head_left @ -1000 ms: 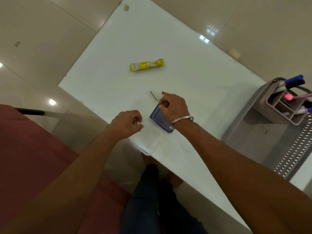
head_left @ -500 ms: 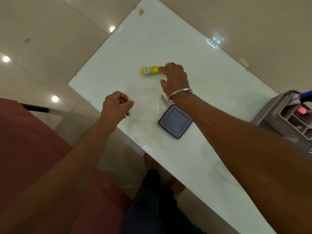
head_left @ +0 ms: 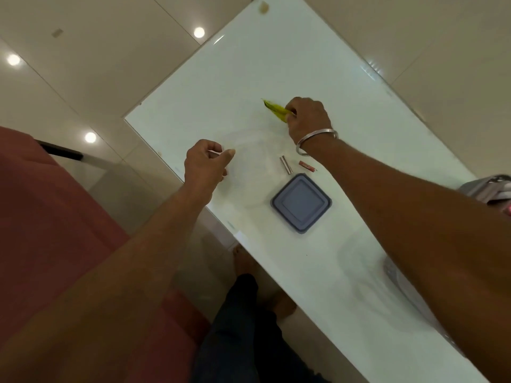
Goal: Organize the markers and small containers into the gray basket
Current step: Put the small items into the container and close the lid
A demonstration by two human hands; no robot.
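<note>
Two bare hands over a white glass table (head_left: 318,64), catalogued from the near edge outward.

Nearest the viewer: dark trousers (head_left: 249,327) and a bare foot (head_left: 243,261), seen below the table edge; a reddish surface (head_left: 55,230) fills the lower left.

On the table, near edge: a square grey-blue lid (head_left: 301,203), lying flat. Just beside it to the left, a clear container (head_left: 249,172), very faint against the glass; its outline is hard to trace.

Left hand (head_left: 206,164): fingers curled in, thumb pressed toward the forefinger at what looks like the clear container's rim. Whether it truly grips that rim cannot be told.

Just beyond the lid: a short metal cylinder (head_left: 286,165) and a small red stick (head_left: 307,166), lying close together but apart, both free of either hand.

Right wrist: a metal bangle (head_left: 316,140).

Right hand (head_left: 308,117): closed around one end of a yellow packet (head_left: 275,108), which sticks out to the left of the fingers and appears tilted up from the table.

Right edge of view: a corner of the grey basket (head_left: 486,186), mostly cut off by the frame and the right forearm, well apart from the yellow packet. Its contents cannot be made out beyond a pink spot.

Beyond the table: a beige tiled floor (head_left: 96,37) with round light reflections.
</note>
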